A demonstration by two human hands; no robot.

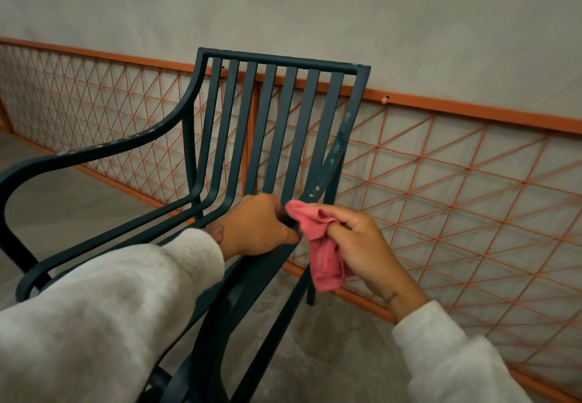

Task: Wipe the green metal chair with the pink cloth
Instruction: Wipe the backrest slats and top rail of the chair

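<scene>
The dark green metal chair [271,125] fills the middle of the view, its slatted back rising toward the wall and its right armrest running down toward me, speckled with pale spots. My left hand [256,226] grips that right armrest where it meets the seat. My right hand [365,248] pinches the pink cloth [321,245], which is bunched against the armrest right beside my left thumb and hangs down below my fingers. Cream sleeves cover both forearms.
An orange railing [456,109] with a diamond wire mesh runs behind the chair from left to right. Behind it is a grey wall. Grey floor tiles [315,355] show under and beside the chair.
</scene>
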